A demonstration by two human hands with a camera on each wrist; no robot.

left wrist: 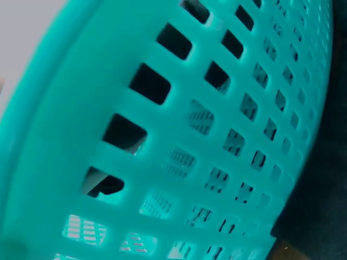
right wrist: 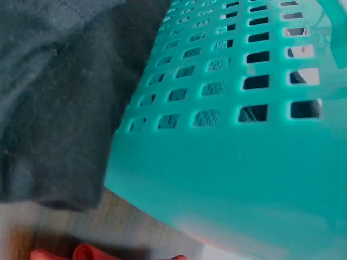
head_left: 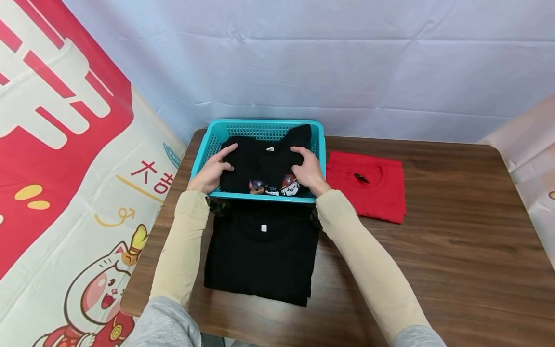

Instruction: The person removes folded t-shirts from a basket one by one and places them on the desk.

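Observation:
A folded black T-shirt (head_left: 264, 164) with a cartoon dog print lies inside a turquoise plastic basket (head_left: 260, 196). My left hand (head_left: 213, 169) rests on the shirt's left side, forefinger and thumb spread apart. On its right side lies my right hand (head_left: 310, 169), also with forefinger and thumb apart; the other fingers of both hands are largely hidden. Directly in front of the basket is another folded black T-shirt (head_left: 262, 260). Both wrist views show mainly the basket's perforated wall (left wrist: 179, 130), with dark cloth (right wrist: 59, 103) beside it in the right one.
To the right of the basket lies a folded red T-shirt (head_left: 368, 188) on the brown wooden table (head_left: 459, 231). A white cloth (head_left: 312, 72) hangs behind the table, and a printed banner (head_left: 65, 144) stands along the left.

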